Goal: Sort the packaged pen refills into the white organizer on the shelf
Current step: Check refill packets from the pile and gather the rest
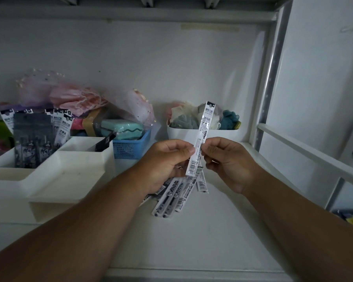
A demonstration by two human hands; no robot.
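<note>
Head view: the left hand point(167, 159) and the right hand point(226, 159) both pinch one upright white refill packet point(201, 135); the left also clutches a fan of refill packets point(171, 198) above the shelf point(192, 241), right of the white organizer point(55, 180)

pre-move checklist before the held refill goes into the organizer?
1. Slim white refill packet pinched by right hand: ok.
2. Left hand also pinches it while gripping a bundle of dark-printed refill packets; must release first: not ok.
3. Matching white packets standing in the white plastic organizer, back-left section: ok.
4. Room left in that section: cannot tell.
5. Path leftward over the shelf: ok.
</note>
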